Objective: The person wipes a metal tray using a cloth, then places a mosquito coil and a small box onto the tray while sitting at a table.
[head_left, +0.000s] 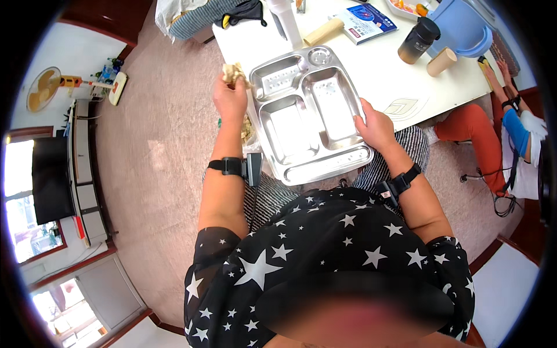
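Note:
A shiny steel compartment tray (290,130) is tilted over my lap at the near edge of the white table. My right hand (378,124) grips its right rim, thumb on top and fingers underneath. Pinched in my left hand (230,98), just beyond the tray's left rim, is a crumpled cream-coloured wad (234,73); whether it is cloth or paper I cannot tell. The tray's compartments hold no food, though small bright spots show in the upper ones. Beside my left wrist, partly hidden by the tray, is a bag (248,130) with similar crumpled pieces.
On the white table (420,93) stand a black-and-tan bottle (418,41), a tan cup (442,62) and a blue basin (461,32). A blue-and-white box (366,24) and a tan roll (324,32) lie beyond the tray. Another person's hands (500,75) rest at the right edge.

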### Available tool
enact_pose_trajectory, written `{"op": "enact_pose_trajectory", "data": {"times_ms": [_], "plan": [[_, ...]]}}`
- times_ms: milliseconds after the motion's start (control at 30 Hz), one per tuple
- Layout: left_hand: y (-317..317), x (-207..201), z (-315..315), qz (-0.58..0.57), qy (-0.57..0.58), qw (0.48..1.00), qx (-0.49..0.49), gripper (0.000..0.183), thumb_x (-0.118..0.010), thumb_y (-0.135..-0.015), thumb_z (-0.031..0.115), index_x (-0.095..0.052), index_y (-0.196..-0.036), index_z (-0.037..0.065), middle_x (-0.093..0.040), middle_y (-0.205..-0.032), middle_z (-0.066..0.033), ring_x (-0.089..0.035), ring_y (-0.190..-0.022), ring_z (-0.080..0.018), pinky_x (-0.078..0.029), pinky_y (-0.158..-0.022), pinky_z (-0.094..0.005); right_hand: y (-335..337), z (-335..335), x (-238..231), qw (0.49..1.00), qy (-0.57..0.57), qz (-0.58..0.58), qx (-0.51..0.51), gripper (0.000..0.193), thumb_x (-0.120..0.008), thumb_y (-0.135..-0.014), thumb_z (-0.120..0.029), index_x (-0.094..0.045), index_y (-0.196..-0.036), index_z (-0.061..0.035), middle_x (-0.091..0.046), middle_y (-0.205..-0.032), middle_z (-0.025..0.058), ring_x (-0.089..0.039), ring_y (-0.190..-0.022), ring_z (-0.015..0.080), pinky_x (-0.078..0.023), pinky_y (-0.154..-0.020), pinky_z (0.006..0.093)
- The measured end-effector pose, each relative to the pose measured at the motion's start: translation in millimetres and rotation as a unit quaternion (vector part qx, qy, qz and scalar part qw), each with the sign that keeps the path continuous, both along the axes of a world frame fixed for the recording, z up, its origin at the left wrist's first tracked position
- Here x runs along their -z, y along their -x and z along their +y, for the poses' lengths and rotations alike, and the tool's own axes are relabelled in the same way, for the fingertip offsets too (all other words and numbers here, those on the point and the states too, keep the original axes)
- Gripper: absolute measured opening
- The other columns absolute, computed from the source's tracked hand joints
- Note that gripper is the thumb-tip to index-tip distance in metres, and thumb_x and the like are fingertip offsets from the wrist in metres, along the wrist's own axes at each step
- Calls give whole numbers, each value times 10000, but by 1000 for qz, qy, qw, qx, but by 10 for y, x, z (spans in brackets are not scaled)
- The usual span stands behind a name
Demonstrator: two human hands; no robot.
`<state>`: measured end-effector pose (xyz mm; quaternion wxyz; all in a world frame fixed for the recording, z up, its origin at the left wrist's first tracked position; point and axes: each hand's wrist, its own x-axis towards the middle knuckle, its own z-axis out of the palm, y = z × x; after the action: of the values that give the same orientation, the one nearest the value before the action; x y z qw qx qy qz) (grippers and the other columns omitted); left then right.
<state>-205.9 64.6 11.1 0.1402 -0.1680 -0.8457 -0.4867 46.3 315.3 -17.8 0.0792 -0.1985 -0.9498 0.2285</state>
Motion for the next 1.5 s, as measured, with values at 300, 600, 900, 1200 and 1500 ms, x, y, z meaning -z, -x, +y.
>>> {"op": "enact_pose_trajectory", "data": {"times_ms": [300,600,900,1200,1500], "plan": [[262,348,-201,-63,-116,988,-80,290,-641,-789,138,-535,-1000,-31,-650,-903,-195,-658,-824,-326,-506,-758,-397,-94,-145,-117,997,7,-63,33,527,-553,-872,-277,-455,-1353,-84,-662,-788,226,-649,-715,396,-506,-657,482],[62,631,65,-128,-61,986,-83,333,-601,-848,126,-485,-1109,-44,-628,-1009,-231,-632,-944,-363,-479,-839,-415,-195,-147,-69,999,1,-25,32,523,-540,-864,-268,-460,-1321,-29,-663,-768,223,-646,-680,403,-509,-641,487],[-198,492,181,-78,-65,987,-122,311,-548,-878,154,-488,-1122,-29,-626,-964,-257,-612,-892,-432,-466,-795,-464,320,28,-676,999,-35,17,37,458,-636,-863,-317,-585,-1200,-11,-639,-1000,185,-618,-957,354,-501,-814,432],[-185,496,195,-85,-80,988,-101,300,-549,-863,152,-514,-1106,-20,-639,-890,-222,-623,-810,-392,-470,-735,-449,2240,-61,-707,985,-18,166,53,781,-766,-721,-437,-490,-1284,29,-559,-1220,238,-513,-1175,373,-434,-992,423],[-153,636,176,-54,-68,990,-114,296,-570,-848,162,-534,-1083,-15,-645,-870,-208,-633,-772,-382,-485,-705,-440,2852,-215,-436,973,58,182,133,595,-769,-685,-435,-605,-1099,-40,-696,-955,191,-673,-905,371,-540,-796,441]]}}
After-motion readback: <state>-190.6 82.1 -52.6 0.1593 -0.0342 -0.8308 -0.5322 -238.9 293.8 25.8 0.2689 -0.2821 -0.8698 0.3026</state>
